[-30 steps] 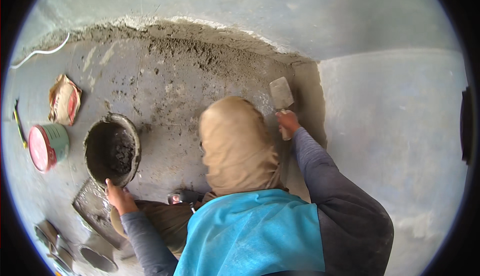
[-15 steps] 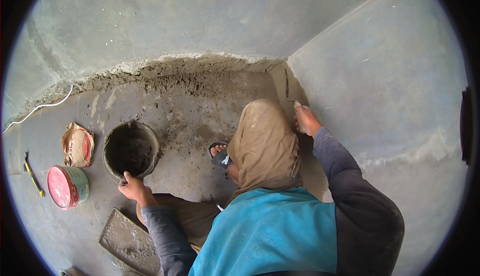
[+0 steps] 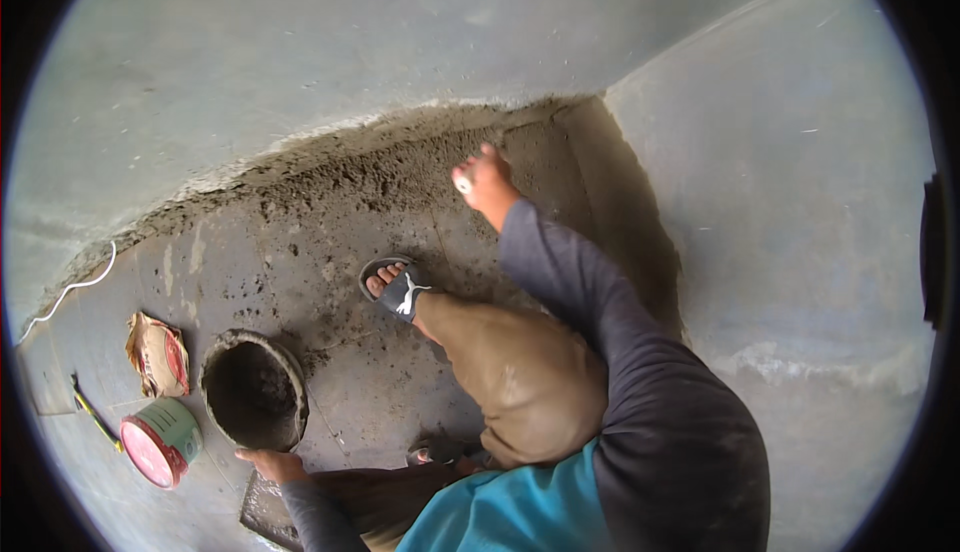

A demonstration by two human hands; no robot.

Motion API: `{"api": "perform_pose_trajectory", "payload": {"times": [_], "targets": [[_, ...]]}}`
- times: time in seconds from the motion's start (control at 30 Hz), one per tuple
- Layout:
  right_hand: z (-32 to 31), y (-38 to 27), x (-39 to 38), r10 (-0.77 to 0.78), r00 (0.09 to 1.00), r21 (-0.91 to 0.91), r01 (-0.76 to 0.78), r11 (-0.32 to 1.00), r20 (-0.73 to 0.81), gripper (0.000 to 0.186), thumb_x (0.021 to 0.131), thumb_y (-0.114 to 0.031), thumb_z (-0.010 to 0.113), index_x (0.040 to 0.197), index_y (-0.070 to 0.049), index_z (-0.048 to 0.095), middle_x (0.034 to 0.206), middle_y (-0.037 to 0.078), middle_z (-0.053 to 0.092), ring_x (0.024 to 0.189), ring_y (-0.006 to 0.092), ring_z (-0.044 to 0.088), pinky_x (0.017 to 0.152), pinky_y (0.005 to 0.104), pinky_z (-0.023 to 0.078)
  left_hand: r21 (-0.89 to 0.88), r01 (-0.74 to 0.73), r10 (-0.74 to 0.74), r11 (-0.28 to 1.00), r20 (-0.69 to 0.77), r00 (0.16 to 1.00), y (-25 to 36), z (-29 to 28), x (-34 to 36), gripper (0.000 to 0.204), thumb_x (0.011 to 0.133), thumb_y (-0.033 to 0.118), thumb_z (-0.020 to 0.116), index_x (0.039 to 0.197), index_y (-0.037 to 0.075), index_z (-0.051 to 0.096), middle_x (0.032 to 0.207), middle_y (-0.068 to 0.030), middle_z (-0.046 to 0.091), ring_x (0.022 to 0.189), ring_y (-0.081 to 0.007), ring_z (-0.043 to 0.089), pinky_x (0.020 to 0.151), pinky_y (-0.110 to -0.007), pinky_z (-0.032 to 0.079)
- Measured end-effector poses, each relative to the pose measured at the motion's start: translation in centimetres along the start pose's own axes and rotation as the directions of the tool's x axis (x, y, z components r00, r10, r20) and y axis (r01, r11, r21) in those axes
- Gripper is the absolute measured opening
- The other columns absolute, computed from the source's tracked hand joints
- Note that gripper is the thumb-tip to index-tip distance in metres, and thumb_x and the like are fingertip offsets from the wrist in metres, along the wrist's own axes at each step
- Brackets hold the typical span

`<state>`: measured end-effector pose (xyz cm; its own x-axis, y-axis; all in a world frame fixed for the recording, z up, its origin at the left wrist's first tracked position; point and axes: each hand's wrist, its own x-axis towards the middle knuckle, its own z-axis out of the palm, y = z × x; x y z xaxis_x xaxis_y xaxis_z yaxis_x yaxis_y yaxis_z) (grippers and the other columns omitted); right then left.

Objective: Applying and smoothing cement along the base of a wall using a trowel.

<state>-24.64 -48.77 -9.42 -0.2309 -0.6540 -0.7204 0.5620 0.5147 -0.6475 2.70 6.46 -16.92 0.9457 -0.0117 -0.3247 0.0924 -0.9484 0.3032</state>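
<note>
My left hand (image 3: 272, 465) grips the near rim of a dark bucket (image 3: 290, 362), its thumb pointing left along the edge. Wet grey mortar (image 3: 262, 392) lies inside. Out over the floor near the far wall, my right hand (image 3: 486, 184) is closed around the pale handle of a trowel (image 3: 463, 184). Only the handle's end shows; the blade is hidden behind the hand. Below the hand, rough mortar (image 3: 390, 167) runs along the foot of the far wall. A smoother damp band of mortar (image 3: 615, 177) covers the base of the right wall.
A torn paper bag (image 3: 158, 355), a pail with a red lid (image 3: 155, 447) and a yellow-handled hammer (image 3: 97, 414) lie left of the bucket. A mortar-coated tray (image 3: 265, 514) is partly under my left arm. A white cable (image 3: 75, 290) runs by the wall. My sandalled foot (image 3: 395, 284) is mid-floor.
My right hand has swung left with the trowel, away from the right-hand corner to the far wall's base. My left hand still holds the bucket rim. The view has shifted, and my knee has lowered rightward.
</note>
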Motion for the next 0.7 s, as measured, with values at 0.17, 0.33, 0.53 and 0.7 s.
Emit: {"api": "perform_pose_trajectory", "payload": {"times": [0.17, 0.33, 0.53, 0.7], "targets": [[2.9, 3.1, 2.7, 0.086, 0.996, 0.111, -0.084, 0.99, -0.02, 0.025, 0.093, -0.028, 0.054, 0.1, -0.007, 0.042, 0.081, 0.006, 0.046, 0.06, 0.0182, 0.047, 0.048, 0.0338, 0.046, -0.681, 0.453, -0.583, 0.576, 0.046, 0.811, 5.0, -0.2, -2.0, 0.091, 0.091, 0.065, 0.02, 0.132, -0.014, 0.037, 0.136, -0.0282, 0.042, 0.123, -0.0392, 0.044, 0.105, -0.043, 0.036], [5.9, 1.5, 4.9, -0.161, 0.976, 0.287, 0.198, 0.937, -0.148, 0.026, 0.095, -0.029, 0.052, 0.1, -0.007, 0.038, 0.075, 0.004, 0.046, 0.055, 0.0161, 0.046, 0.048, 0.0332, 0.046, -0.683, 0.531, -0.682, 0.502, 0.064, 0.728, 7.5, -0.1, -2.5, 0.091, 0.09, 0.067, 0.02, 0.136, -0.011, 0.033, 0.142, -0.0244, 0.036, 0.129, -0.0373, 0.038, 0.109, -0.042, 0.031], [5.4, 3.3, 5.5, 0.104, 0.994, 0.174, -0.109, 0.979, 0.033, 0.022, 0.096, -0.029, 0.048, 0.096, -0.008, 0.04, 0.074, 0.003, 0.046, 0.054, 0.0154, 0.046, 0.047, 0.0323, 0.047, -0.69, 0.554, -0.704, 0.465, 0.091, 0.704, 9.0, -1.2, -3.1, 0.091, 0.089, 0.068, 0.018, 0.138, -0.007, 0.032, 0.147, -0.0214, 0.03, 0.132, -0.0367, 0.035, 0.111, -0.042, 0.028], [5.3, 3.1, 7.4, 0.072, 0.997, 0.314, -0.066, 0.947, -0.008, 0.021, 0.096, -0.029, 0.047, 0.101, -0.009, 0.041, 0.07, 0.005, 0.046, 0.053, 0.0172, 0.049, 0.046, 0.0339, 0.047, -0.614, 0.599, -0.738, 0.513, 0.041, 0.674, 10.2, -1.4, -4.0, 0.086, 0.091, 0.064, 0.01, 0.138, -0.003, 0.036, 0.141, -0.0208, 0.04, 0.128, -0.0374, 0.04, 0.108, -0.046, 0.031]]}}
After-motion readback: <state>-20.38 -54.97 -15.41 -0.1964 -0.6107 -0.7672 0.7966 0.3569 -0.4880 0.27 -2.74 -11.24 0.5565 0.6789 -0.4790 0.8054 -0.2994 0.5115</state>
